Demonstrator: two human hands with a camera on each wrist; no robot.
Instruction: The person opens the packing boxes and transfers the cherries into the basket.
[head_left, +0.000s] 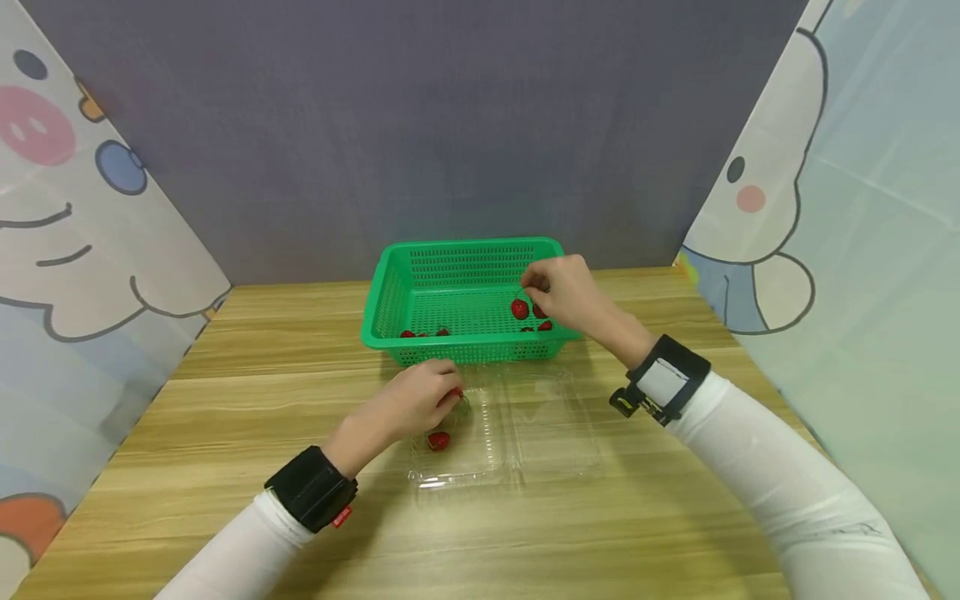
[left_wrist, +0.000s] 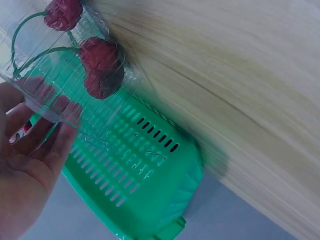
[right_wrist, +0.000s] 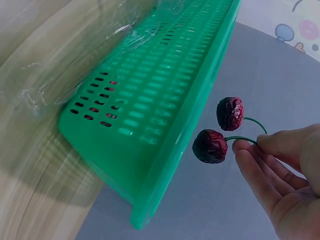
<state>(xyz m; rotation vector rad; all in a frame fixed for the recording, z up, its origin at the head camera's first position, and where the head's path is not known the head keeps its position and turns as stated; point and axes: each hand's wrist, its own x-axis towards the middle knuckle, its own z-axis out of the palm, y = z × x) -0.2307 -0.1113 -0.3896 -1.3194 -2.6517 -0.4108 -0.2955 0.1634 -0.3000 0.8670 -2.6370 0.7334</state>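
My right hand (head_left: 562, 287) pinches the thin green stems of two dark red, wrinkled cherries (right_wrist: 210, 146). These hang over the right part of a green slotted basket (head_left: 461, 343). My left hand (head_left: 420, 396) reaches over the left half of an open clear plastic clamshell box (head_left: 491, 450), fingers curled. In the left wrist view, stems of red cherries (left_wrist: 98, 54) run to its fingertips, seen through the clear plastic. One cherry (head_left: 438, 440) shows low in the box beneath that hand. How firmly the left fingers grip is partly hidden by glare.
Several more cherries (head_left: 545, 326) lie along the near side of the basket floor. The box's flat clear lid (head_left: 555, 425) lies opened to the right on the wooden table (head_left: 300, 358). A grey wall (head_left: 450, 125) stands close behind the basket, with cartoon-printed panels (head_left: 772, 183) at both sides.
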